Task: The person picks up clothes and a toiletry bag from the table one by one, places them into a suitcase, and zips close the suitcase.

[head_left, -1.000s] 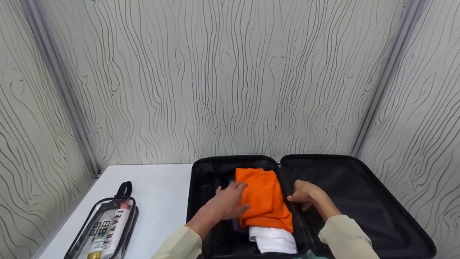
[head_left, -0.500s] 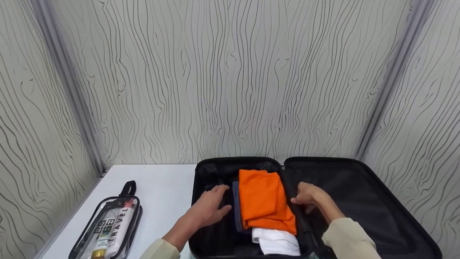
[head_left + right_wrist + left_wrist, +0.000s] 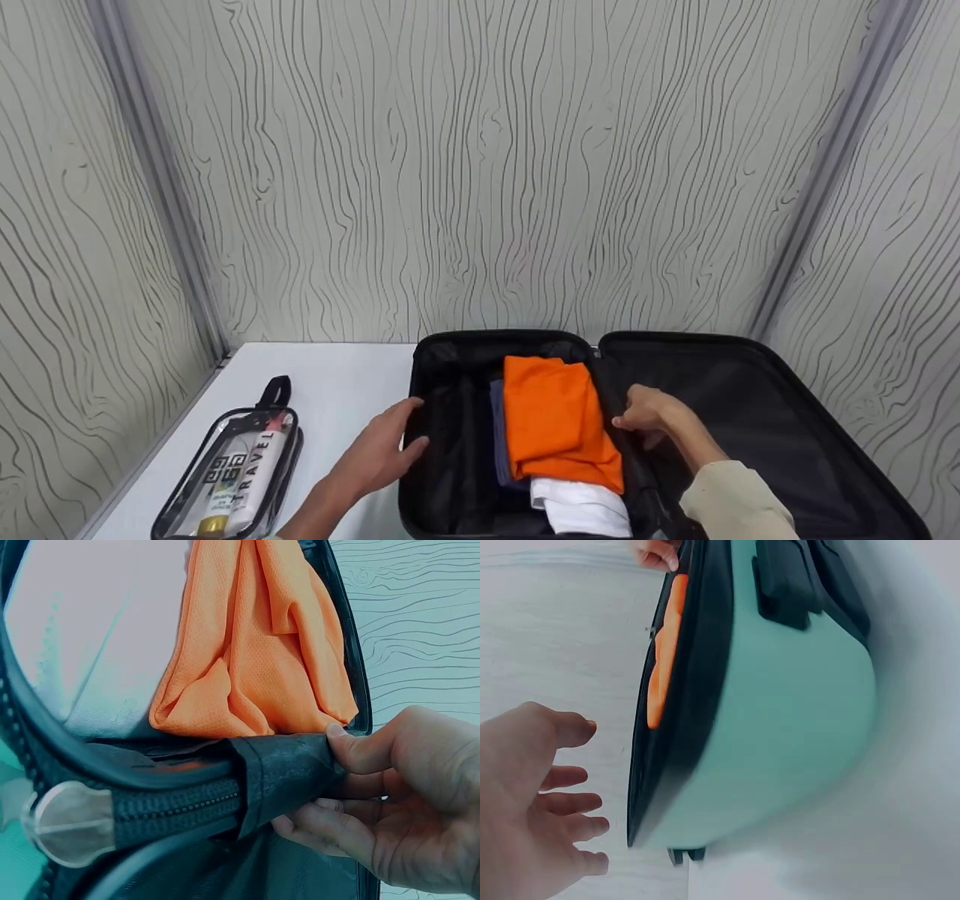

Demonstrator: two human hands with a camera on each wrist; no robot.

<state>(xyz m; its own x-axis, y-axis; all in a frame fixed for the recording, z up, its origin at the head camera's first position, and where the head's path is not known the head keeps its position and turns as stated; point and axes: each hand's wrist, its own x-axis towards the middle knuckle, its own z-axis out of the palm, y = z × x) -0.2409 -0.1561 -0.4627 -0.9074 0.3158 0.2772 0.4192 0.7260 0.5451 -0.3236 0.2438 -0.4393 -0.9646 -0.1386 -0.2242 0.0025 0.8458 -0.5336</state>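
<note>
A suitcase lies spread flat on the table, black inside along its rim (image 3: 495, 335) and mint green on its outer shell (image 3: 802, 712). Its left half contains an orange folded garment (image 3: 551, 420), a white folded cloth (image 3: 581, 511) and a dark blue folded cloth (image 3: 498, 442) partly covered by the orange one. My left hand (image 3: 381, 448), fingers spread and holding nothing, is at the suitcase's left edge. My right hand (image 3: 656, 418) pinches the black fabric strip (image 3: 289, 772) over the hinge between the halves, beside the orange garment.
A clear toiletry pouch (image 3: 225, 480) with black trim and a loop strap lies on the white table (image 3: 349, 375) to the left, with a white bottle and a gold-capped tube visible in it. Wood-patterned panels (image 3: 480, 165) stand behind and at both sides.
My left hand has drawn back leftward from the orange garment to the suitcase's left edge. My right hand stays at the hinge strip. The head view has shifted slightly.
</note>
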